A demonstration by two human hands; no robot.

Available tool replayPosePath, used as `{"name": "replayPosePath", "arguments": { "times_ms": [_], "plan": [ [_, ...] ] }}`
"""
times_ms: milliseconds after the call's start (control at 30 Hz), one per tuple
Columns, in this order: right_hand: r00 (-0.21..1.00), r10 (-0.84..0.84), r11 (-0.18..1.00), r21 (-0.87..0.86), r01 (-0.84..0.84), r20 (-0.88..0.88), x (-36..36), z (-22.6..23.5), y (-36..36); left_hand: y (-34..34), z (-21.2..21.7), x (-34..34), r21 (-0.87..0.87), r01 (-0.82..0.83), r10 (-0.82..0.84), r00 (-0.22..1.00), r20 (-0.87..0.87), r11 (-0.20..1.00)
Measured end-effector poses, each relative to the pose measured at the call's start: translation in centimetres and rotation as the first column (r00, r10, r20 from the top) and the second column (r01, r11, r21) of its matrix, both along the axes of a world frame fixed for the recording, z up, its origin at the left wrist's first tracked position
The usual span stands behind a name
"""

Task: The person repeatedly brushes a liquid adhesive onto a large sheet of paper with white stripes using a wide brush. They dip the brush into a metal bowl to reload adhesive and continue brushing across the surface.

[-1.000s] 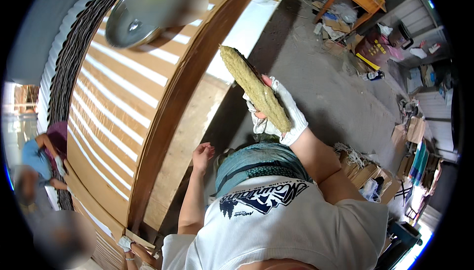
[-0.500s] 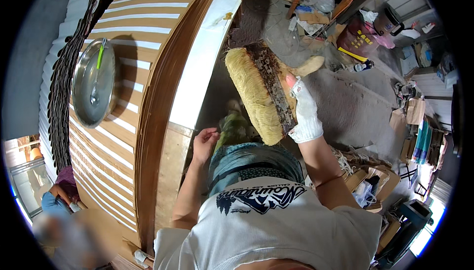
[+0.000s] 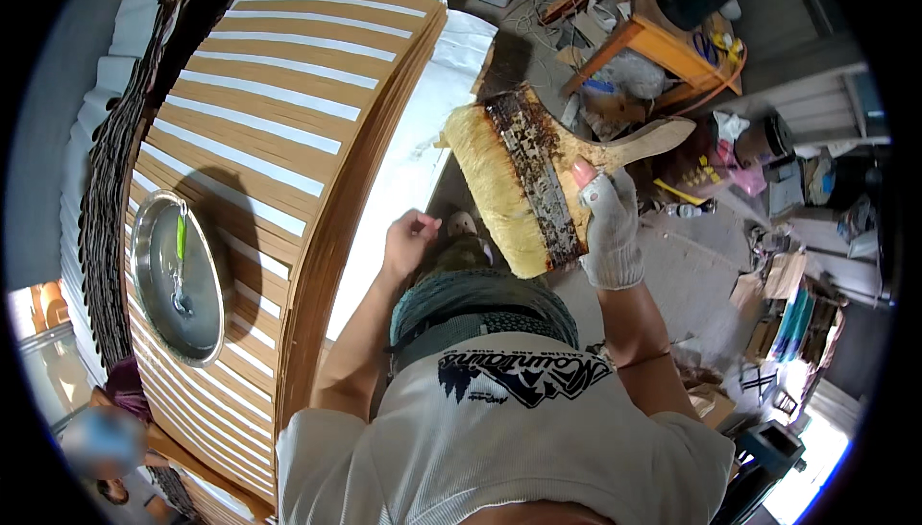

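Here, the right hand [image 3: 611,237] wears a white knit glove and is clenched around the neck of a wide wooden brush [image 3: 538,179], where the handle meets the head. The brush is held up in the air, well clear of the floor, with its pale yellow bristles pointing to the left and slightly downward. The metal ferrule is dark and stained; the pale wooden handle extends up and to the right past the glove.

The left hand [image 3: 408,242] is bare, loosely curled and grasps nothing. It sits just beside the edge of a white sheet [image 3: 413,155] that runs along the right side of a stack of wooden panels [image 3: 279,141].

The stack fills the left part of the view. Its top panel is brown with white stripes running across it. A round metal lid [image 3: 181,277] with a small green-tipped item on it rests on the top panel near its left edge. Dark woven material [image 3: 101,237] borders the stack on the left.

Beyond the hands, to the upper right, an orange wooden bench [image 3: 663,49] stands on the concrete floor [image 3: 691,275] amid loose clutter, boxes and bottles. Another person [image 3: 106,429] is partly visible at the lower left edge.
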State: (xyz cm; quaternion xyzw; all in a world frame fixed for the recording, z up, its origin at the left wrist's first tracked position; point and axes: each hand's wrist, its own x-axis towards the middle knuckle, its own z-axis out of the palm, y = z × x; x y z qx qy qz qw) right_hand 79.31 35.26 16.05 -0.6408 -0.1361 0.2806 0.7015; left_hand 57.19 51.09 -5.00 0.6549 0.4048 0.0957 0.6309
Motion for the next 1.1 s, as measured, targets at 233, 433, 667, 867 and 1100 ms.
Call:
{"name": "replayPosePath", "arguments": {
  "times_ms": [233, 433, 667, 867, 1100],
  "plan": [
    [0.998, 0.039, 0.999, -0.002, -0.039, 0.042, 7.7, -2.1, 10.4, 6.1, 0.9, 4.3, -0.039, -0.206, 0.207, 0.978, 0.01, 0.978],
    [0.842, 0.455, 0.888, 0.08, -0.453, -0.29, 13.9, -5.9, 21.1, 7.7, 3.0, 4.1, -0.049, -0.67, 0.666, 0.742, -0.071, 0.741],
    [0.504, 0.584, 0.704, 0.088, -0.704, -0.637, 11.0, -5.1, 31.9, 3.0, 4.4, 4.8, -0.006, -0.901, 0.874, 0.423, -0.24, 0.435],
    [-0.006, 0.62, 0.281, 0.229, -0.932, -0.785, 6.1, -6.4, 38.8, -0.4, 4.6, 3.6, 0.09, -0.989, 0.976, 0.096, -0.196, 0.115],
    [-0.002, 0.737, 0.203, 0.224, -0.953, -0.676, -9.9, -6.4, 46.3, -0.6, 3.2, -10.2, 0.196, -0.949, 0.969, -0.24, 0.059, -0.247]
  ]
}}
